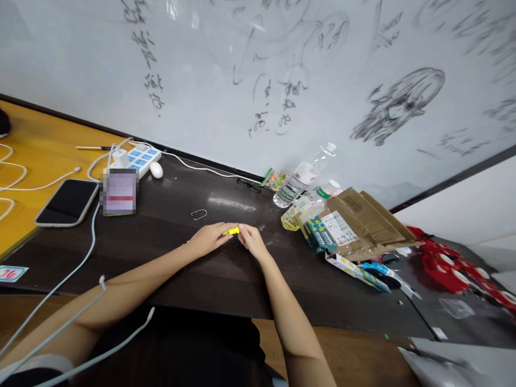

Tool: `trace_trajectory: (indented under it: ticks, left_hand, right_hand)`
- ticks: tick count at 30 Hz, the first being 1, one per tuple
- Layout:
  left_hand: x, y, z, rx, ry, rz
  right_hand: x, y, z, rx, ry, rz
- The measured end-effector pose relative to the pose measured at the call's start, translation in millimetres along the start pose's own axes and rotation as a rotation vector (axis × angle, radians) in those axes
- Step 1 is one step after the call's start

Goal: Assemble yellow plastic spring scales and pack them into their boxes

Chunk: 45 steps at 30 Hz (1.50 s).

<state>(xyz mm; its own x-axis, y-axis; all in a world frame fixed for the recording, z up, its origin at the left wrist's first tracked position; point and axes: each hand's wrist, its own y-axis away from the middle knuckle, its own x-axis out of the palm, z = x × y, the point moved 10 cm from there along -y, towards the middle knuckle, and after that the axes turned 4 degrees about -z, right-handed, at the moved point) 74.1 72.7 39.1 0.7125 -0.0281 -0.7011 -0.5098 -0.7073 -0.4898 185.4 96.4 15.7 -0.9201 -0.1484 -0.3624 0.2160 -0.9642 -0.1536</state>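
Observation:
My left hand (206,237) is closed around a slim yellow object (231,231) over the dark table. Part of the object lies under the palm, and a small yellow bit shows near the wrist; its kind cannot be made out. My right hand (252,241) pinches the object's right end with thumb and fingers. Just beyond the left hand, a thin U-shaped metal wire (199,215) lies on the tabletop, touched by neither hand.
Left are a phone (67,202), a power strip (144,159), a white mouse-like item (156,170) and cables. To the right stand bottles (296,184), a torn cardboard box (363,223), scissors (391,277) and a red item (451,266). Behind rises a whiteboard (201,91).

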Motion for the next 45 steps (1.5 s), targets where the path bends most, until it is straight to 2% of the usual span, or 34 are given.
trace_trajectory:
  ticks: [5, 11, 19, 26, 30, 34, 40, 45]
  left_hand:
    - [-1.9, -1.0, -1.6, 0.005, 0.025, 0.000]
    - [-0.3, -0.5, -4.5, 0.013, 0.017, 0.025]
    - [-2.6, -0.3, -1.0, 0.023, 0.042, -0.029]
    - [-1.8, -1.0, -3.6, 0.015, 0.049, 0.003]
    - [-9.6, -5.3, -5.1, 0.013, 0.177, -0.068]
    - [-22.6, -4.6, -3.6, -0.010, 0.306, -0.197]
    - [-35.5, 6.2, 9.0, -0.029, 0.440, -0.423]
    - [-37.1, 9.3, 18.3, -0.044, 0.444, -0.497]
  right_hand:
    - [0.0, 0.8, 3.4, -0.002, -0.110, 0.011]
    - [-0.7, 1.0, 2.8, -0.018, -0.017, -0.009]
    - [-4.1, 1.1, 4.6, -0.020, -0.033, -0.007]
    - [-1.2, 2.1, 4.4, -0.012, 0.010, -0.009]
    - [-5.3, 0.5, 21.5, -0.080, 0.052, -0.078]
    - [-11.5, -3.4, 58.4, -0.189, 0.117, -0.137]
    - [-1.2, -21.0, 101.4, -0.240, 0.032, -0.033]
    - [8.0, -33.1, 107.1, -0.240, 0.007, -0.008]
